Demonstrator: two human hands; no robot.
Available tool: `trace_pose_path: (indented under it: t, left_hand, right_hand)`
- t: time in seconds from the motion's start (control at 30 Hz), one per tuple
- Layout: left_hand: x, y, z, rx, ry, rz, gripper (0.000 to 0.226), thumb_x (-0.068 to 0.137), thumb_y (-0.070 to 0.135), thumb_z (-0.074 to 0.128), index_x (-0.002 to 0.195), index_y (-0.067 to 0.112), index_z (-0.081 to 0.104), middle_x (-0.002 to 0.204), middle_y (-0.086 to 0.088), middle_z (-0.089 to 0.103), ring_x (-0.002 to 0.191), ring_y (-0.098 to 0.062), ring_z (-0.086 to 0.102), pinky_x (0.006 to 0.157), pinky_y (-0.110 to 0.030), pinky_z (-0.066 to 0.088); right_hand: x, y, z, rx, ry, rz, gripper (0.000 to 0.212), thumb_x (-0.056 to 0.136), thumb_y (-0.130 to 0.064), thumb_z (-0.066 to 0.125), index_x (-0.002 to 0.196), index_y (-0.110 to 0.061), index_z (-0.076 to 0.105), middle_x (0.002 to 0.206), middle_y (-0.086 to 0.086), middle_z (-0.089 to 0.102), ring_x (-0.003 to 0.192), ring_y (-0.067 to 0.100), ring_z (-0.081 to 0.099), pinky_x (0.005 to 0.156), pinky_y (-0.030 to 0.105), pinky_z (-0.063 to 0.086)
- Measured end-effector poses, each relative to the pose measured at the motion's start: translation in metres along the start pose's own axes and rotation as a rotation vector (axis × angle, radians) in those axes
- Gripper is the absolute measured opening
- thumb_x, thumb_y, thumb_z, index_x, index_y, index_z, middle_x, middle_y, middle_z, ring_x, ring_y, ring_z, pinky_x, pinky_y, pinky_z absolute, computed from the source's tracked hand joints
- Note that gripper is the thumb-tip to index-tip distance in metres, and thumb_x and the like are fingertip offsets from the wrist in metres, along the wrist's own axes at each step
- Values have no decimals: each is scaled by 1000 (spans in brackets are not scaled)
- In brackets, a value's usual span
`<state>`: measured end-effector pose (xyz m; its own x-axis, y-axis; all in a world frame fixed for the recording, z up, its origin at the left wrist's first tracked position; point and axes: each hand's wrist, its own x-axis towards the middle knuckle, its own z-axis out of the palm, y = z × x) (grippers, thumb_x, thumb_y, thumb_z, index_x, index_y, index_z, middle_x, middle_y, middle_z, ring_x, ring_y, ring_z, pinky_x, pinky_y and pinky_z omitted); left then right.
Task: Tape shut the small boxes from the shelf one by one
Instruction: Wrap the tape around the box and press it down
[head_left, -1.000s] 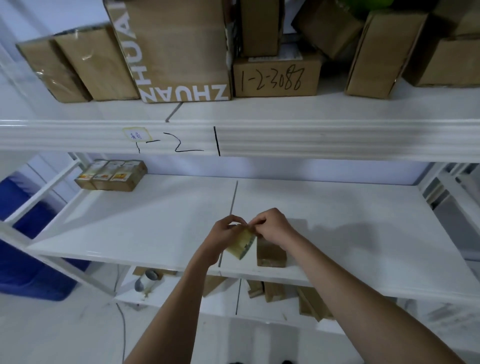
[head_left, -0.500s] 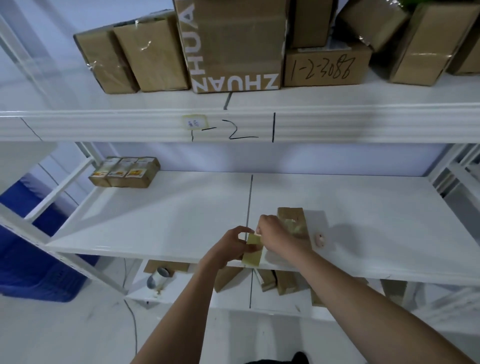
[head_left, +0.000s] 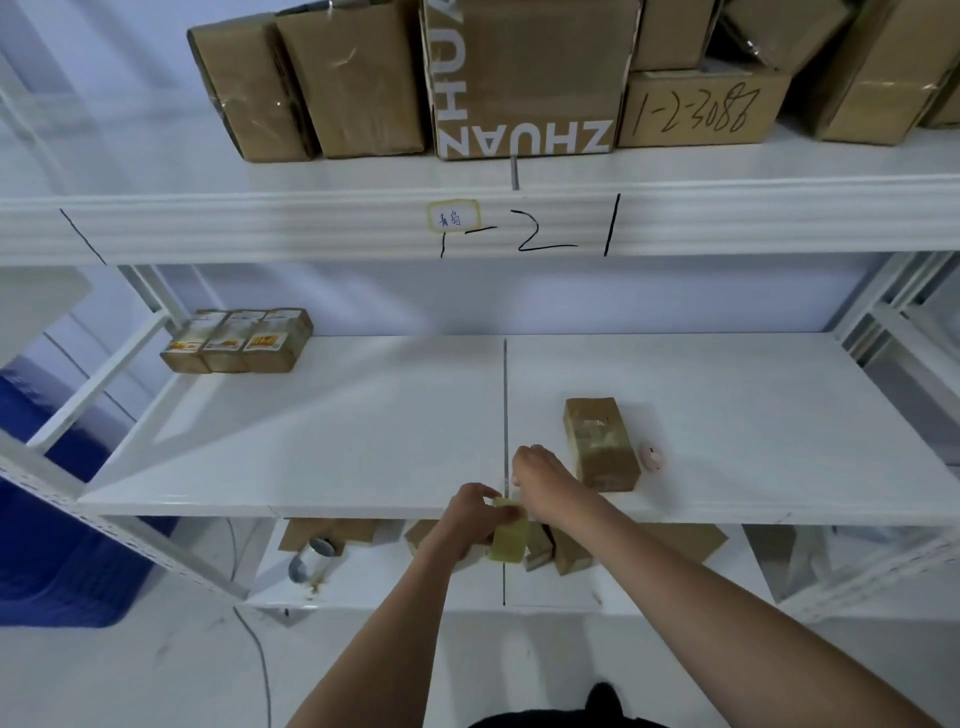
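My left hand (head_left: 470, 519) grips a yellowish roll of tape (head_left: 509, 535) just in front of the middle shelf's front edge (head_left: 311, 506). My right hand (head_left: 537, 478) hovers just above it with fingers curled at the tape's upper end, seemingly pinching the loose end of tape; the strip itself is too thin to see. A small brown box (head_left: 600, 441) lies on the shelf right of my right hand, apart from it. A row of three small labelled boxes (head_left: 241, 340) sits at the shelf's back left.
A small pink object (head_left: 651, 457) lies right of the brown box. Large cartons (head_left: 519, 78) fill the top shelf. Flat cardboard and a tape roll (head_left: 311, 564) lie on the lower shelf. A blue bin (head_left: 52, 545) stands at the left.
The view has shifted, so the shelf sits further right in frame. My left hand drew the tape roll down off the shelf edge while my right hand stayed above it. The brown box now lies uncovered.
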<state>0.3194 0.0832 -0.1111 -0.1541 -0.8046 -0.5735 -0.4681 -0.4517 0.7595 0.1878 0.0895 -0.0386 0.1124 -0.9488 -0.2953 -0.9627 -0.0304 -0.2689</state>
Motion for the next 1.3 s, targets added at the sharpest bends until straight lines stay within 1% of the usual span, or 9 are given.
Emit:
trace_pose_path:
  t: [0.17,0.33,0.63,0.77,0.87,0.97,1.1,1.2,1.3]
  left_hand:
    - [2,-9,2,2,-25,-46,61,82,33,81,130,13,50,95,-9,73,74,-13,72,57,-22,54]
    - [2,-18,2,-3,33,-29,59,73,35,85,106,21,38,92,-7,67,58,-10,66,46,-19,49]
    - [8,-46,-10,-112,160,-59,58,71,32,88,96,22,37,96,-8,61,66,-15,58,44,-22,49]
    - [15,-51,-14,-163,190,-71,57,71,31,88,99,22,39,98,-10,65,71,-18,63,62,-37,61]
    - [21,-53,-14,-196,199,-57,54,72,26,88,95,19,40,99,-11,63,75,-20,63,66,-42,62]
    - [26,-55,-14,-179,223,-18,49,72,23,87,93,16,44,97,-8,62,79,-22,63,66,-42,60]
    - [30,-55,-12,-132,251,1,45,73,20,86,88,19,43,92,-2,61,76,-17,60,56,-29,51]
    - [32,-56,-10,-94,266,16,44,74,18,85,88,19,43,91,-1,60,73,-13,57,58,-27,52]
    - [32,-55,-11,-49,265,20,48,73,22,86,86,21,39,88,0,58,74,-16,57,63,-33,57]
  right_hand:
    - [2,1,15,-16,-14,6,21,92,9,51,98,-10,46,102,12,45,91,23,46,76,28,35]
    - [11,6,23,18,15,8,25,93,4,50,116,-3,59,116,13,55,108,28,55,92,36,49]
    - [46,-13,45,194,1,16,21,91,4,53,94,-5,71,100,10,69,97,24,66,90,34,56]
    - [59,-14,53,224,7,-7,24,91,5,50,96,-4,71,102,11,69,98,26,67,90,35,55]
    - [66,-15,59,225,10,-18,34,89,9,46,109,-7,68,106,11,68,98,25,66,88,32,55]
    - [70,-12,64,220,18,-25,41,87,8,42,120,-11,57,103,9,64,93,23,64,80,31,54]
    - [77,-12,68,136,41,-44,29,87,8,42,111,-6,51,98,13,63,91,26,64,81,42,57]
    - [80,-10,70,86,64,-65,19,91,6,51,106,-5,51,101,12,59,92,26,63,79,37,54]
    - [82,-5,68,91,76,-34,15,93,-3,63,103,-6,52,100,10,62,93,25,62,73,32,48]
